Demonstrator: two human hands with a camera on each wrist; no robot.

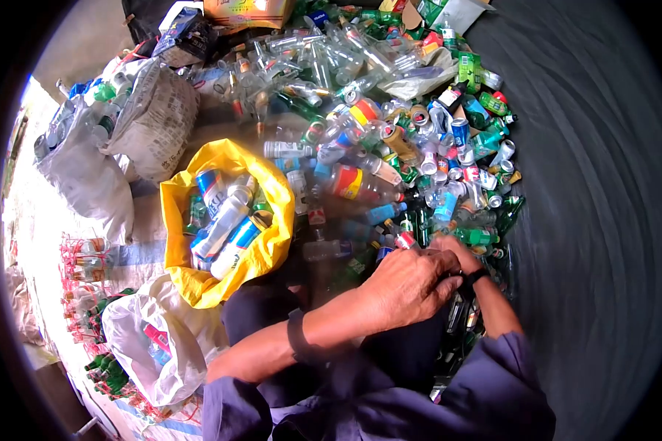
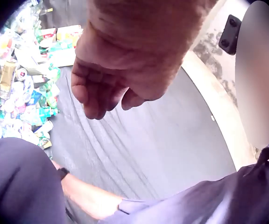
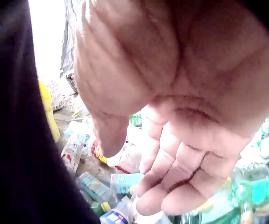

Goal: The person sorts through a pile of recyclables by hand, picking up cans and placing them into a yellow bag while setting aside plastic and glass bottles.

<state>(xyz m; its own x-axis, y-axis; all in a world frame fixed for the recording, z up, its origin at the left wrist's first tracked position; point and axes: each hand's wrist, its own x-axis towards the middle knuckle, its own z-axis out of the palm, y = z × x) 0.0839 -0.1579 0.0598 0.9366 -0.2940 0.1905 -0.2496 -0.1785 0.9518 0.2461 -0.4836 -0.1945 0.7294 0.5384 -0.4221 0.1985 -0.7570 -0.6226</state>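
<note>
In the head view, my left hand [image 1: 410, 285] reaches across to the front of a heap of bottles and cans. Its fingers hang loosely curled in the left wrist view, with nothing seen in them. Just past its knuckles, a red-and-white can [image 1: 406, 241] shows. My right hand [image 1: 456, 252] overlaps the left one's fingertips in the head view. The right wrist view shows its palm, with relaxed fingers [image 3: 179, 175] and no object in them. Beneath it lie a light-blue carton-like container [image 3: 126, 181] and green plastic bottles [image 3: 260, 190].
A yellow bag [image 1: 175, 246] of cans and bottles stands left of the heap. White sacks [image 1: 158, 121] are behind it, and a white bag [image 1: 129, 323] sits nearer. Glass bottles [image 1: 320, 66] lie at the back; a dark sheet [image 1: 588, 220] covers the right side.
</note>
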